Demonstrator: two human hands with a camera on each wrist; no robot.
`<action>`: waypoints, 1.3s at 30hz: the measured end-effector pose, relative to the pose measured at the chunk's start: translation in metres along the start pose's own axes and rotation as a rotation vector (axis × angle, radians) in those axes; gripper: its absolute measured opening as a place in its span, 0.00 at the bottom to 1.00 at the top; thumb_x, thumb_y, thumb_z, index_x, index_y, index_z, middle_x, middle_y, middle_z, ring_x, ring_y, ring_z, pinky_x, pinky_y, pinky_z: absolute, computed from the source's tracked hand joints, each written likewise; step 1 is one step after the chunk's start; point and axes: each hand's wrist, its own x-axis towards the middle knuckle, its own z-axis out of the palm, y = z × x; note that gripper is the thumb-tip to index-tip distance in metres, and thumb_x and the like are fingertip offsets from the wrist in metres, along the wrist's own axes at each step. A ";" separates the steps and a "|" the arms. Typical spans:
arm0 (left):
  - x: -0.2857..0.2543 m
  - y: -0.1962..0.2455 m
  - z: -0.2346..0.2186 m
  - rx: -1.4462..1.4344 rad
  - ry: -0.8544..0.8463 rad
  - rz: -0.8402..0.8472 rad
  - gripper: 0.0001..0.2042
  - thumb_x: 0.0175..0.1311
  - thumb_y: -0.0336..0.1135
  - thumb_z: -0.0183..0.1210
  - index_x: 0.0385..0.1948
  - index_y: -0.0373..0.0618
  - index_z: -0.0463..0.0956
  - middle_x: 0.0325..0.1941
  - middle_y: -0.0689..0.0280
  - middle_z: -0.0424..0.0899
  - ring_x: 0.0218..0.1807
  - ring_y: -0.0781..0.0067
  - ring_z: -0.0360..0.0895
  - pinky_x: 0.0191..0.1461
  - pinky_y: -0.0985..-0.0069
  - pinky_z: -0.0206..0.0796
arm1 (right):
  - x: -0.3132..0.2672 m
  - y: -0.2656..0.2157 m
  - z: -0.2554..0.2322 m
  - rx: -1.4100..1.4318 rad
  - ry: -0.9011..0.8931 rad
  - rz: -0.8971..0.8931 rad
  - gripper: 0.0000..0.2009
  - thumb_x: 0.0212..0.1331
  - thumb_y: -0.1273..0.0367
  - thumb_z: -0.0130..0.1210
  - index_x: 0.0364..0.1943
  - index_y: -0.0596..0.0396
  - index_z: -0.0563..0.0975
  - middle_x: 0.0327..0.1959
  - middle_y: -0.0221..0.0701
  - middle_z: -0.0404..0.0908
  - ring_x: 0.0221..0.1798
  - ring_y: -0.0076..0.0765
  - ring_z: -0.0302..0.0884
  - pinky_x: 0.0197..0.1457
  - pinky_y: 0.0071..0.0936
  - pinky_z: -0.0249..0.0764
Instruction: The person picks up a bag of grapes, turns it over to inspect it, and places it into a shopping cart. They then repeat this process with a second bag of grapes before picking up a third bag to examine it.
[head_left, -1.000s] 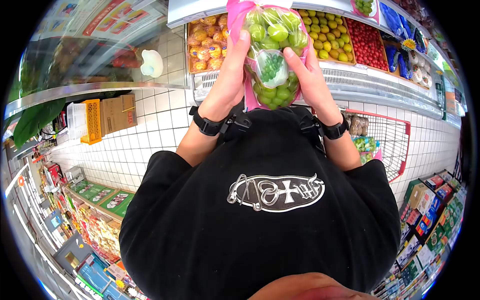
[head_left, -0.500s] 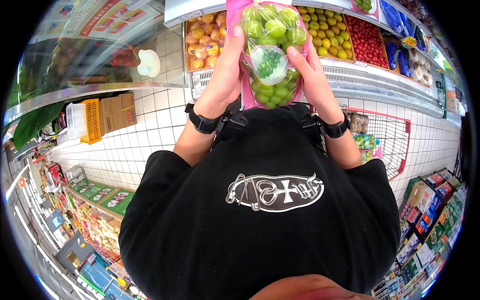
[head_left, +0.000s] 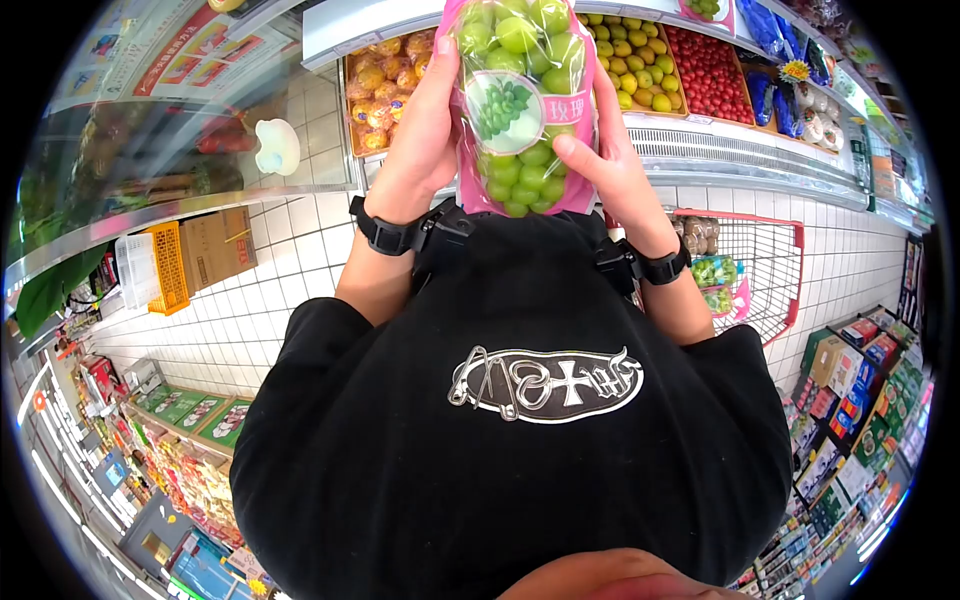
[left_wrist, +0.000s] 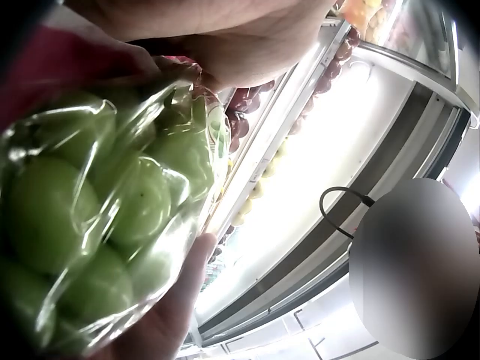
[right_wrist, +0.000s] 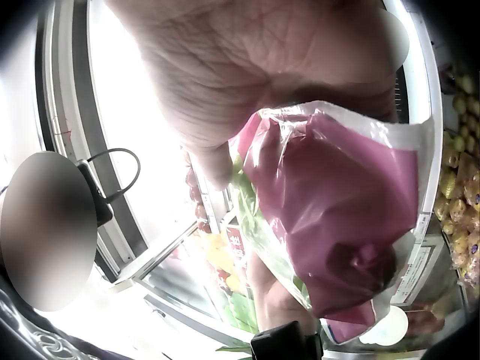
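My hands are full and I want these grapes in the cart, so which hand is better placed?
Likely your right hand: the cart stands on that side. Your left hand is farther away, across the grapes. Both hands hold the grapes, so the left would need to let go.

Glossy, crinkled plastic grape bag (head_left: pixel 522 110)

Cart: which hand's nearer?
Right. The right hand grips the bag on the cart side, with the cart to its lower right in the head view; the left hand grips the opposite side, farther away.
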 end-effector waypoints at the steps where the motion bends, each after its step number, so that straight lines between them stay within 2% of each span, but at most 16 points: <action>1: 0.003 0.002 -0.002 -0.001 0.003 -0.002 0.27 0.78 0.54 0.39 0.68 0.44 0.61 0.68 0.61 0.71 0.66 0.67 0.71 0.69 0.66 0.65 | 0.002 -0.002 0.003 0.008 0.007 0.015 0.48 0.58 0.61 0.66 0.76 0.56 0.44 0.74 0.44 0.53 0.76 0.40 0.53 0.76 0.38 0.52; 7: 0.021 0.024 -0.012 0.026 -0.012 0.034 0.28 0.77 0.55 0.40 0.67 0.43 0.63 0.66 0.62 0.73 0.65 0.67 0.71 0.68 0.66 0.64 | 0.025 -0.014 0.022 -0.029 0.033 -0.043 0.49 0.57 0.63 0.67 0.75 0.57 0.43 0.73 0.46 0.55 0.74 0.40 0.56 0.74 0.38 0.57; 10: 0.029 0.030 -0.024 0.007 -0.053 0.066 0.26 0.77 0.52 0.43 0.68 0.44 0.61 0.65 0.62 0.73 0.63 0.71 0.73 0.66 0.70 0.67 | 0.039 -0.022 0.029 -0.047 0.050 -0.074 0.49 0.58 0.63 0.66 0.75 0.58 0.43 0.71 0.46 0.57 0.73 0.39 0.58 0.73 0.37 0.58; 13: 0.034 0.028 -0.034 0.024 -0.033 0.095 0.25 0.76 0.51 0.47 0.65 0.43 0.63 0.62 0.64 0.75 0.59 0.73 0.74 0.63 0.72 0.67 | 0.050 -0.028 0.035 -0.002 0.086 -0.046 0.47 0.60 0.62 0.65 0.75 0.60 0.44 0.69 0.45 0.61 0.71 0.37 0.61 0.72 0.34 0.61; 14: 0.036 0.028 -0.036 -0.043 -0.080 0.134 0.26 0.71 0.47 0.56 0.65 0.42 0.62 0.59 0.64 0.75 0.59 0.74 0.74 0.63 0.72 0.67 | 0.055 -0.030 0.037 0.043 0.096 -0.029 0.46 0.61 0.61 0.64 0.75 0.60 0.44 0.69 0.44 0.62 0.70 0.36 0.61 0.71 0.33 0.62; 17: 0.027 0.046 -0.025 0.218 -0.059 0.232 0.29 0.70 0.45 0.58 0.66 0.40 0.60 0.61 0.60 0.75 0.62 0.70 0.73 0.65 0.71 0.66 | 0.067 -0.027 0.037 0.146 0.133 0.017 0.42 0.65 0.60 0.60 0.74 0.61 0.46 0.68 0.43 0.64 0.68 0.33 0.64 0.70 0.30 0.63; 18: 0.026 0.053 -0.024 0.242 -0.076 0.206 0.31 0.65 0.39 0.62 0.67 0.39 0.58 0.61 0.60 0.74 0.61 0.71 0.73 0.65 0.72 0.65 | 0.071 -0.028 0.036 0.195 0.138 0.047 0.42 0.65 0.60 0.60 0.74 0.61 0.47 0.68 0.42 0.64 0.68 0.33 0.64 0.69 0.30 0.64; 19: 0.027 0.055 -0.025 0.251 -0.077 0.215 0.31 0.65 0.38 0.63 0.67 0.39 0.59 0.61 0.60 0.74 0.61 0.71 0.73 0.65 0.72 0.65 | 0.074 -0.029 0.037 0.244 0.142 0.078 0.42 0.65 0.60 0.60 0.74 0.61 0.47 0.68 0.42 0.64 0.68 0.33 0.65 0.69 0.29 0.64; 20: 0.027 0.054 -0.026 0.259 -0.076 0.220 0.31 0.64 0.37 0.63 0.66 0.39 0.59 0.61 0.60 0.74 0.61 0.71 0.73 0.65 0.72 0.65 | 0.074 -0.030 0.042 0.177 0.177 0.075 0.27 0.73 0.59 0.46 0.71 0.54 0.57 0.66 0.34 0.68 0.65 0.27 0.69 0.66 0.27 0.68; 22: 0.030 0.054 -0.033 0.289 -0.087 0.196 0.33 0.62 0.34 0.65 0.67 0.40 0.58 0.62 0.60 0.72 0.62 0.70 0.72 0.66 0.71 0.65 | 0.075 -0.027 0.040 0.154 0.172 0.099 0.26 0.74 0.59 0.45 0.71 0.54 0.58 0.66 0.34 0.68 0.65 0.27 0.69 0.67 0.26 0.67; 25: 0.035 0.057 -0.031 0.150 -0.184 0.246 0.47 0.56 0.28 0.69 0.74 0.40 0.45 0.70 0.59 0.64 0.68 0.67 0.64 0.71 0.70 0.57 | 0.074 -0.024 0.039 0.100 0.182 0.110 0.27 0.74 0.59 0.45 0.72 0.54 0.57 0.67 0.34 0.68 0.67 0.28 0.67 0.68 0.27 0.66; 28: 0.037 0.059 -0.035 0.192 -0.245 0.222 0.51 0.52 0.28 0.71 0.75 0.41 0.42 0.70 0.60 0.63 0.70 0.68 0.63 0.73 0.71 0.54 | 0.073 -0.024 0.037 0.062 0.188 0.097 0.29 0.73 0.59 0.46 0.73 0.54 0.55 0.68 0.35 0.67 0.68 0.28 0.66 0.69 0.27 0.65; 30: 0.036 0.060 -0.034 0.191 -0.251 0.216 0.51 0.51 0.28 0.72 0.75 0.41 0.43 0.70 0.61 0.63 0.70 0.68 0.63 0.73 0.71 0.55 | 0.074 -0.027 0.031 0.089 0.170 0.106 0.32 0.71 0.62 0.51 0.74 0.54 0.52 0.69 0.36 0.66 0.69 0.29 0.64 0.70 0.28 0.64; 33: 0.032 0.070 -0.020 0.205 -0.214 0.173 0.50 0.52 0.29 0.72 0.75 0.41 0.45 0.70 0.61 0.64 0.70 0.68 0.63 0.72 0.70 0.56 | 0.077 -0.032 0.032 0.121 0.117 0.043 0.38 0.68 0.62 0.54 0.75 0.60 0.46 0.73 0.40 0.58 0.74 0.35 0.56 0.74 0.31 0.55; 36: 0.037 0.061 -0.027 0.150 -0.196 0.148 0.47 0.52 0.29 0.71 0.74 0.41 0.49 0.69 0.61 0.66 0.68 0.69 0.65 0.71 0.70 0.58 | 0.075 -0.037 0.027 0.156 0.097 0.080 0.38 0.68 0.70 0.54 0.76 0.58 0.43 0.73 0.36 0.56 0.73 0.30 0.55 0.74 0.28 0.55; 39: 0.041 0.050 -0.038 0.125 -0.195 0.147 0.41 0.58 0.30 0.67 0.72 0.41 0.52 0.67 0.60 0.69 0.66 0.68 0.68 0.69 0.70 0.61 | 0.074 -0.056 0.033 0.129 0.073 0.129 0.39 0.67 0.71 0.55 0.76 0.58 0.43 0.73 0.36 0.56 0.73 0.31 0.56 0.74 0.28 0.54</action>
